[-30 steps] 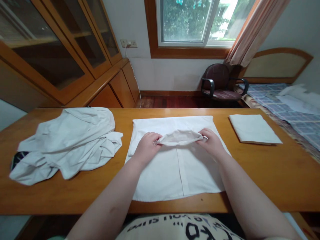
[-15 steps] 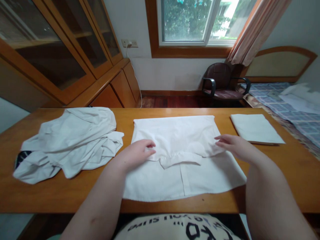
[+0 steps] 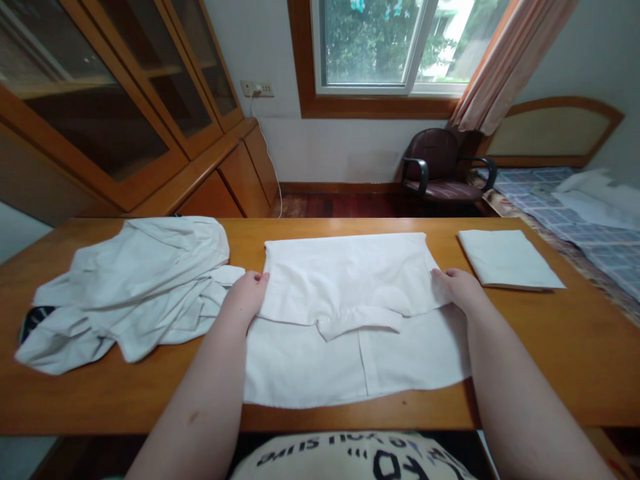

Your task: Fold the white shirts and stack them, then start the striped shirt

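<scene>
A white collared shirt [image 3: 345, 273] lies on the table in front of me. Its upper part is folded down over the lower part, with the collar flat near the middle. At the shirt's left edge my left hand [image 3: 251, 293] is closed, thumb and fingers pinching the folded side. Opposite it, my right hand [image 3: 457, 287] pinches the right edge of the same fold. The fingertips of both hands are partly hidden by the hands themselves.
On the wooden table [image 3: 165, 393], a crumpled white garment [image 3: 145, 280] lies to the left and a neatly folded white garment [image 3: 507, 257] to the right. Beyond the table stand a brown armchair [image 3: 435, 160], a wooden cabinet [image 3: 220, 193] and a bed [image 3: 545, 193].
My left hand has moved left, from above the shirt to its left edge. The right hand has closed on the right edge. The shirt keeps its folded shape.
</scene>
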Tool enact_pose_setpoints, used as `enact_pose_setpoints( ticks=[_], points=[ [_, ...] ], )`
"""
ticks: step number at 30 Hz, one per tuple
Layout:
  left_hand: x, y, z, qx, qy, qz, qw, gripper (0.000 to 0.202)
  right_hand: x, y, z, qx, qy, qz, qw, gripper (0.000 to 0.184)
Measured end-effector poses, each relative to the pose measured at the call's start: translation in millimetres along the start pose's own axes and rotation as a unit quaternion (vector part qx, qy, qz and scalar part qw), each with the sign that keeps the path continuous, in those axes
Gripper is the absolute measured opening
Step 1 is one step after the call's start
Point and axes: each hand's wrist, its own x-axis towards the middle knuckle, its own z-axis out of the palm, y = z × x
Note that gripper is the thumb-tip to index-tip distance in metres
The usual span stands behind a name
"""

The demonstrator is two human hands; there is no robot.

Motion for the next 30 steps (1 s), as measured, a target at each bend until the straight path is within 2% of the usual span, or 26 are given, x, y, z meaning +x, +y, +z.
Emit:
enact_pose_setpoints(
  ticks=[4,7,12,14,17,19,21,23,25,28,30],
  points=[
    [5,-1,3.9,-0.039,0.015,0.005,0.999,0.036,4,2,3,-0.009,0.017,0.004,1.0,0.056],
    [5,-1,4.6,-0.025,0.034,0.003,0.999,0.034,4,1,2,-0.025,0.008,0.002,1.0,0.046],
    [3,0,5.8,0.016,0.026,0.019,0.999,0.038,0,3,-2,-0.014,0.004,-0.017,1.0,0.035],
    [1,3,6.9,0.032,0.058,0.049,0.997,0.041,-1,3,-1,-0.021,0.017,-0.011,1.0,0.037],
    [-5,13,10.3,0.043,0.113,0.14,0.983,0.046,-2,-1,3,-0.051,0.045,0.007,0.998,0.043],
    [-10,20,15.0,0.048,0.099,0.209,0.972,0.052,-3,-3,6,-0.066,0.057,0.014,0.996,0.046],
    [-13,25,21.3,0.068,0.05,0.247,0.965,0.057,-3,-4,8,-0.071,0.057,0.022,0.996,0.046],
    [-14,27,27.9,0.095,0.001,0.252,0.963,0.062,-1,-2,9,-0.074,0.05,0.025,0.996,0.045],
    [-13,26,33.1,0.111,-0.026,0.246,0.963,0.064,2,2,10,-0.078,0.044,0.024,0.996,0.042],
    [-11,24,36.6,0.117,-0.025,0.236,0.964,0.063,3,7,10,-0.088,0.024,0.024,0.996,0.041],
    [-9,24,36.7,0.119,-0.021,0.23,0.966,0.065,-1,5,8,-0.105,0.045,0.025,0.993,0.045]
  ],
)
